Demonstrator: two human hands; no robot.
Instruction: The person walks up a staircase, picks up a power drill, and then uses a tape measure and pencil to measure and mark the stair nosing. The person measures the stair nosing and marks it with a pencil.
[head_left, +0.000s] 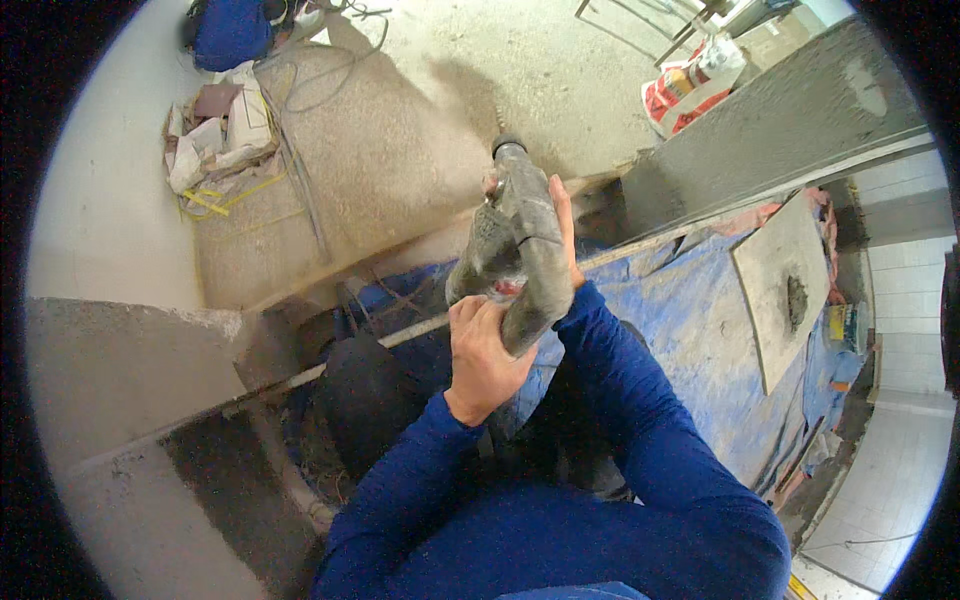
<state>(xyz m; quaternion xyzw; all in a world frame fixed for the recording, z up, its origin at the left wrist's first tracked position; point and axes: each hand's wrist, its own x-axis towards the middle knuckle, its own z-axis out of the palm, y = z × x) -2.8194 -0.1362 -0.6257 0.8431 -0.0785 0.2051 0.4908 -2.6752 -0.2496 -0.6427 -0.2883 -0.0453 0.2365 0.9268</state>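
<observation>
A dust-caked grey power drill (pixel 535 235) is held in the air in front of the person's body, at the middle of the view, its slim bit (pixel 501 120) pointing away over the floor. The left hand (pixel 487 352) is wrapped round the rear handle; the right hand (pixel 563 225) grasps the front part of the body from its right side, mostly hidden behind it, one digit lying straight along the casing. Beneath and to the right spreads a dusty blue sheet (pixel 665 320), bearing a pale board (pixel 775 290) with a dark grey lump (pixel 796 302) on it. Just beside the board sits a small container with a yellow-and-green side (pixel 845 328); its contents are too small to tell. Farther out, on the dusty floor (pixel 400 150), a white-and-red sack (pixel 692 88) stands crumpled near a grey wall (pixel 770 125), and what it holds cannot be made out. Across at the left lie crumpled pale bags (pixel 222 130), near a dark blue bundle (pixel 230 38) and a loose cable (pixel 345 80).
</observation>
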